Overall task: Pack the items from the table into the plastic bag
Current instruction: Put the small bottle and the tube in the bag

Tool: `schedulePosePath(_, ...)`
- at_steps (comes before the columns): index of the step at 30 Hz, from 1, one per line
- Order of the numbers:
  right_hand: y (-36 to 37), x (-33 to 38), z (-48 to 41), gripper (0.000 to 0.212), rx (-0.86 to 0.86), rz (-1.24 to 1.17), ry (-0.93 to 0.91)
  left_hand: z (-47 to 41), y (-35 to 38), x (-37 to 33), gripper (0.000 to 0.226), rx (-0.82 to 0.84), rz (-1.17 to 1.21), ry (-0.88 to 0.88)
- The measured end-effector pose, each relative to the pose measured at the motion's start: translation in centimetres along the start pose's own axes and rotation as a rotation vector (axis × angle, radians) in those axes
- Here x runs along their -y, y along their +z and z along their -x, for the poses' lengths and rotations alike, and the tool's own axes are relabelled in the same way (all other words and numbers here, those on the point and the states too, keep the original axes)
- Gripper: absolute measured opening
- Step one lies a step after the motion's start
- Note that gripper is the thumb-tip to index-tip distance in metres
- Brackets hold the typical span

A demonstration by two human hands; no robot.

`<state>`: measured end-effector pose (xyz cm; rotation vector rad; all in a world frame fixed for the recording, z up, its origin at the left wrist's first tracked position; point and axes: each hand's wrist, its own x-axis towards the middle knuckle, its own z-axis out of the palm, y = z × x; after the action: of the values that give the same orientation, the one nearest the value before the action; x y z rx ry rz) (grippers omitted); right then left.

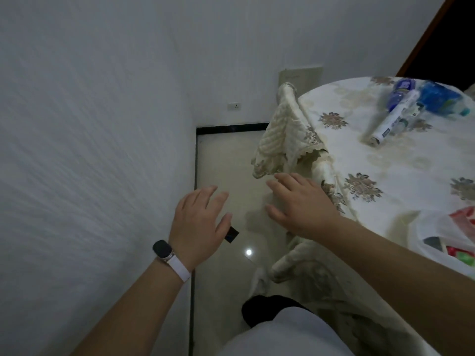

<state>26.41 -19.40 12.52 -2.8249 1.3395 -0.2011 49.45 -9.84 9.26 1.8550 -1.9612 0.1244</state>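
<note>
My left hand (198,222) and my right hand (300,204) hover open over the floor, left of the table, holding nothing. The round table (401,176) with a floral cloth fills the right side. On its far part lie a white tube (395,116), a blue-and-white pack (401,95) and a blue wrapped item (439,98). At the right edge lies the translucent plastic bag (452,235), with red and green things showing through it. Both hands are well short of these items.
A chair (280,140) draped in cream quilted fabric stands against the table's left side. A white wall (90,150) runs close on the left. Between them is a glossy tiled floor (226,163), with a small dark object (231,235) on it.
</note>
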Motion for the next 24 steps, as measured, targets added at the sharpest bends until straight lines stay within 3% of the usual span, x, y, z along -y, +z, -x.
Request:
schedulePosePath(9,4.6,-5.9,-14.2,0.055,0.010,-0.072,0.053,-14.5,4.7,6.5,0.046,0.081,-0.058,0.036)
schedulePosePath(17,3.4,-15.1,-24.5,0.054,-0.098,-0.079,0.220,-31.1,8.2,7.5,0.048,0.104,-0.052,0.172)
schedulePosePath(24,3.2,-19.1,-29.5,0.054,-0.163,-0.084,0.353,-40.5,11.9,9.0,0.045,0.097,0.006,0.290)
